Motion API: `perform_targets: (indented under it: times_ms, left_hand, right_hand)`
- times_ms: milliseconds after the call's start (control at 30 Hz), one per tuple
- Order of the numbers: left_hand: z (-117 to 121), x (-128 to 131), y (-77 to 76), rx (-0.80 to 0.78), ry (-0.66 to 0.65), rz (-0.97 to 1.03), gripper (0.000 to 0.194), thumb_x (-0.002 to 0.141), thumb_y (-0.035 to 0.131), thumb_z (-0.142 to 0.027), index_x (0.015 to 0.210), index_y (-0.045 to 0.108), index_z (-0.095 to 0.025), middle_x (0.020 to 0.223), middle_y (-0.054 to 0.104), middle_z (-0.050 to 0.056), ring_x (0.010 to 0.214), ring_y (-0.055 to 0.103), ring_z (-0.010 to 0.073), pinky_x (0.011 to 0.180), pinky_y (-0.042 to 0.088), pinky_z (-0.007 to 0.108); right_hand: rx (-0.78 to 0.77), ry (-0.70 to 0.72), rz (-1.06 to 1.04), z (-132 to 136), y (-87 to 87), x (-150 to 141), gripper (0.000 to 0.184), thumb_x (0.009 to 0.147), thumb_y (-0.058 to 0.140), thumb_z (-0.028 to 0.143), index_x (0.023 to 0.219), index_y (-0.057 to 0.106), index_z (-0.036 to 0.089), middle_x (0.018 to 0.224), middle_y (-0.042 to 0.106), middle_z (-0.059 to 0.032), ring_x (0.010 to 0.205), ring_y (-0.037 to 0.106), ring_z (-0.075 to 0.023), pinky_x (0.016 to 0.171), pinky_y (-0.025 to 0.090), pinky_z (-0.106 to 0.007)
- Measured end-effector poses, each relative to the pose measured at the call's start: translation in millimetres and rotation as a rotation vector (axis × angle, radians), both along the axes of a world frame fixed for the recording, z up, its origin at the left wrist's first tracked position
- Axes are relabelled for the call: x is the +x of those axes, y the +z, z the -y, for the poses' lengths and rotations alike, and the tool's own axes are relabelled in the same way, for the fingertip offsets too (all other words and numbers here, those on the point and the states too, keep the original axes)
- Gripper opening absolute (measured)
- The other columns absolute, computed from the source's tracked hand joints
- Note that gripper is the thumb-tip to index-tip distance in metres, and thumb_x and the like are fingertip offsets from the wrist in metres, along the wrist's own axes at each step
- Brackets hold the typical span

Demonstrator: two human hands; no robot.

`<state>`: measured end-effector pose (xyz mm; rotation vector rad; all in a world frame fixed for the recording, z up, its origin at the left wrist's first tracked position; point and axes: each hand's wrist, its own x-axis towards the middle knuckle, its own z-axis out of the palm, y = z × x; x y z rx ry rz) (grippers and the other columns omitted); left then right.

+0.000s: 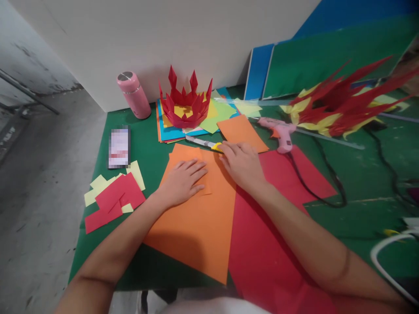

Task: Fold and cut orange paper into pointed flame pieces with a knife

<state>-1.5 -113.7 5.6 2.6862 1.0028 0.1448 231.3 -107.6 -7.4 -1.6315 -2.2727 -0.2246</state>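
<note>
My left hand lies flat with fingers spread on a smaller orange piece of paper, which rests on a large orange sheet. The fingers of my right hand are bent around the yellow-and-black handle end of a utility knife. Its pale blade end points left, toward the paper stack. Part of the handle is hidden under those fingers. Beneath my right forearm a large red sheet spreads out. Another orange rectangle lies just beyond my right hand.
A red paper crown stands on stacked coloured paper. A pink bottle, phone and paper scraps are left. Right are a pink glue gun with its cord and a red-yellow paper flame piece.
</note>
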Motion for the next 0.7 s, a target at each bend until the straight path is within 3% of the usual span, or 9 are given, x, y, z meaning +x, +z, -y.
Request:
perform_targets:
  times_ms: [133, 233, 333, 433, 567, 700]
  left_hand:
    - [-2, -4, 2.8, 0.052, 0.094, 0.003, 0.048, 0.099, 0.05, -0.048, 0.137, 0.059, -0.019, 0.149, 0.054, 0.013, 0.134, 0.049, 0.0319, 0.112, 0.04, 0.05]
    - [-7, -10, -2.2, 0.087, 0.195, 0.034, 0.041, 0.103, 0.043, -0.038, 0.133, 0.061, -0.018, 0.144, 0.057, 0.014, 0.132, 0.05, 0.0317, 0.113, 0.04, 0.051]
    - [-13, -17, -7.5, 0.098, 0.259, 0.071, 0.039, 0.104, 0.038, -0.029, 0.133, 0.061, -0.016, 0.141, 0.058, 0.014, 0.142, 0.041, 0.0332, 0.118, 0.035, 0.054]
    - [-19, -22, -8.7, 0.07, 0.263, 0.115, 0.038, 0.104, 0.035, -0.025, 0.132, 0.06, -0.018, 0.14, 0.058, 0.012, 0.14, 0.045, 0.0289, 0.117, 0.038, 0.05]
    - [-24, -26, -7.8, 0.078, 0.26, 0.141, 0.038, 0.104, 0.034, -0.023, 0.131, 0.06, -0.016, 0.139, 0.059, 0.013, 0.132, 0.053, 0.0261, 0.115, 0.043, 0.047]
    - [-26, -29, -10.1, 0.081, 0.271, 0.139, 0.038, 0.103, 0.034, -0.024, 0.132, 0.059, -0.016, 0.14, 0.058, 0.014, 0.133, 0.053, 0.0264, 0.114, 0.043, 0.048]
  right_hand:
    - [-0.007, 0.001, -0.007, -2, 4.0, -2, 0.03, 0.097, 0.044, 0.023, 0.12, 0.064, 0.018, 0.11, 0.073, -0.0151, 0.101, 0.058, -0.0335, 0.08, 0.042, -0.045]
    - [0.008, -0.005, -0.073, 0, 8.0, -1, 0.035, 0.095, 0.045, 0.022, 0.126, 0.061, 0.014, 0.112, 0.071, -0.0167, 0.103, 0.061, -0.033, 0.085, 0.046, -0.045]
    - [-0.039, -0.013, -0.181, 5, 14.1, 7, 0.041, 0.09, 0.049, 0.022, 0.129, 0.061, 0.016, 0.117, 0.067, -0.0162, 0.099, 0.065, -0.0299, 0.077, 0.051, -0.039]
    - [-0.221, 0.116, -0.295, 8, 22.4, 24, 0.04, 0.085, 0.052, 0.022, 0.121, 0.067, 0.023, 0.114, 0.066, -0.0118, 0.09, 0.067, -0.0256, 0.068, 0.053, -0.035]
    - [-0.504, 0.368, -0.402, 8, 33.4, 47, 0.036, 0.084, 0.054, 0.028, 0.115, 0.072, 0.025, 0.107, 0.068, -0.0089, 0.094, 0.068, -0.0238, 0.079, 0.056, -0.036]
    - [-0.652, 0.457, -0.437, 7, 42.8, 58, 0.036, 0.081, 0.058, 0.031, 0.113, 0.075, 0.026, 0.106, 0.071, -0.0079, 0.094, 0.069, -0.0247, 0.081, 0.056, -0.037]
